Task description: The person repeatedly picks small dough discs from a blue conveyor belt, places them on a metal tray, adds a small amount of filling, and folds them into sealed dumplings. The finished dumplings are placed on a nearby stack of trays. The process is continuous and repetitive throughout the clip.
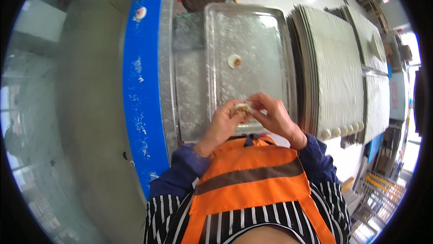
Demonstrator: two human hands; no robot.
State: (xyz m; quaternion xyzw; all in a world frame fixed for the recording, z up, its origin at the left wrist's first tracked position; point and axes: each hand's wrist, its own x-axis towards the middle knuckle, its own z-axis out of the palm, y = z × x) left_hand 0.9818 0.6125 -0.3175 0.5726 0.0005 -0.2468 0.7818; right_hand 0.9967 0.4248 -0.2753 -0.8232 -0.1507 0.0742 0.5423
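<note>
Over the near edge of the floured metal tray [270,36], both hands meet around a small dumpling [242,108]. Left hand [223,124] cups it from below with fingers curled; right hand [275,115] pinches its top edge with fingertips closed on the dough. Farther up the tray lies one round wrapper [234,61] with a dab of filling. Stacked boards [333,68] stand just right of the tray, with a row of dough balls [343,130] at their near edge. An orange apron [252,176] fills the foreground.
</note>
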